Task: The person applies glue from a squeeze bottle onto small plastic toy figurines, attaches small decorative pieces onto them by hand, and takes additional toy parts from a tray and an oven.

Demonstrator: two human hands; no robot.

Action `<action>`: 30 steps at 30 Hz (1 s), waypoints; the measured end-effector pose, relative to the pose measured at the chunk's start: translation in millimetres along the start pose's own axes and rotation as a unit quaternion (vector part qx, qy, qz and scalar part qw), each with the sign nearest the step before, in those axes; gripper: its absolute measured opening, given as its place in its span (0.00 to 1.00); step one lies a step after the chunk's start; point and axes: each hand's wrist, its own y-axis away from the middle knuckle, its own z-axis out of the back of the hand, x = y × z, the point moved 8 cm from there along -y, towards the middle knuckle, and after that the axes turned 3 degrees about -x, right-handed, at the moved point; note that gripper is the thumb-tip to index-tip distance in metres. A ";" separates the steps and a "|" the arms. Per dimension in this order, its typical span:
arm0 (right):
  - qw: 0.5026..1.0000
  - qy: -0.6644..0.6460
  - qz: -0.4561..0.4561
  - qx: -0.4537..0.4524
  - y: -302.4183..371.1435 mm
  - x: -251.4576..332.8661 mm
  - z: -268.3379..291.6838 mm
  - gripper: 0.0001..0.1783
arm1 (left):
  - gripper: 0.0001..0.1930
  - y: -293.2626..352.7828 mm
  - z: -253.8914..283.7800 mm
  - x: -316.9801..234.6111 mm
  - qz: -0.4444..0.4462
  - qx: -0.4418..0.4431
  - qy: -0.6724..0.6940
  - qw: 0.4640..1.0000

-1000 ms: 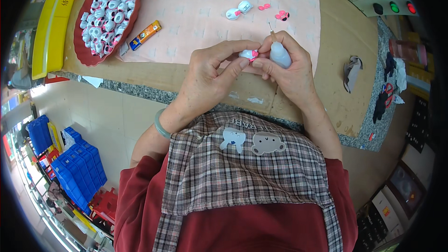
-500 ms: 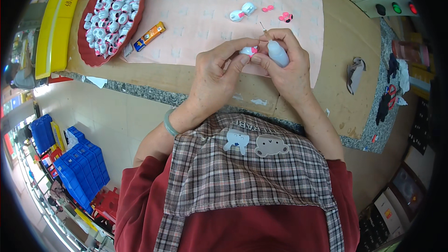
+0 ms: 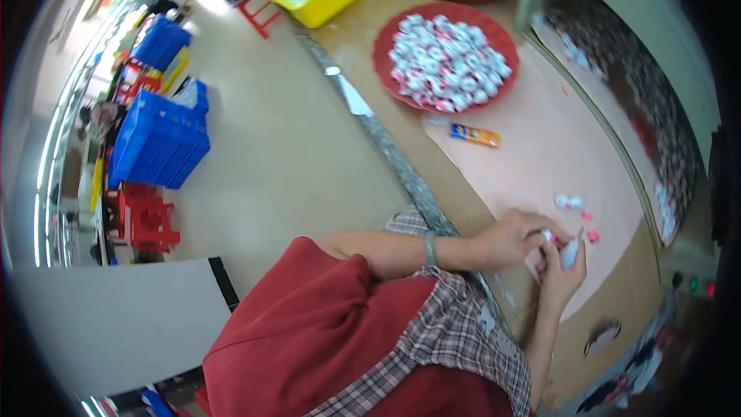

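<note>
While both hands meet over the pink sheet [image 3: 532,174], the left hand [image 3: 509,238] has its grip narrowed at the fingertips around a small white-and-pink piece [image 3: 547,237]. The right hand [image 3: 567,276] wraps a pale squeeze bottle [image 3: 570,256], its fingertips close by that piece; blur hides whether they touch it.

Taking the hands as the clock's centre, two white pieces [image 3: 568,202] lie near one o'clock and loose pink bits [image 3: 593,236] near two. Toward eleven o'clock come an orange-and-blue packet [image 3: 475,136] and, farther out, a scalloped red dish [image 3: 384,62] heaped with similar pieces [image 3: 448,58], all on the board-covered surface [image 3: 478,212].

The likeliest trouble is a slip: the held piece is small and rounded, and the left grip seems to have only the fingertips on it, so a push off-centre could roll it loose. Too hard a squeeze on the bottle, held so near, might send out some of whatever it contains onto fingers or sheet. A careless sweep of the right wrist toward two o'clock could scatter the pink bits, which look light.
</note>
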 end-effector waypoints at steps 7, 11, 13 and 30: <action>0.999 -0.045 0.021 0.014 3.0 3.5 -2.4 0.09 | 0.14 4.6 2.8 -0.5 -0.009 0.004 0.023 1.000; 0.998 -0.055 0.036 0.021 -7.8 -0.4 0.0 0.09 | 0.13 -2.0 -1.1 12.1 0.000 0.030 0.047 0.998; 0.996 -0.065 0.053 0.033 -9.3 -0.1 -0.6 0.09 | 0.13 -2.5 -2.2 14.8 0.002 0.039 0.053 0.998; 0.992 -0.065 0.077 0.069 -7.7 1.9 -3.3 0.10 | 0.12 -0.1 -6.5 24.2 0.030 0.074 0.219 0.973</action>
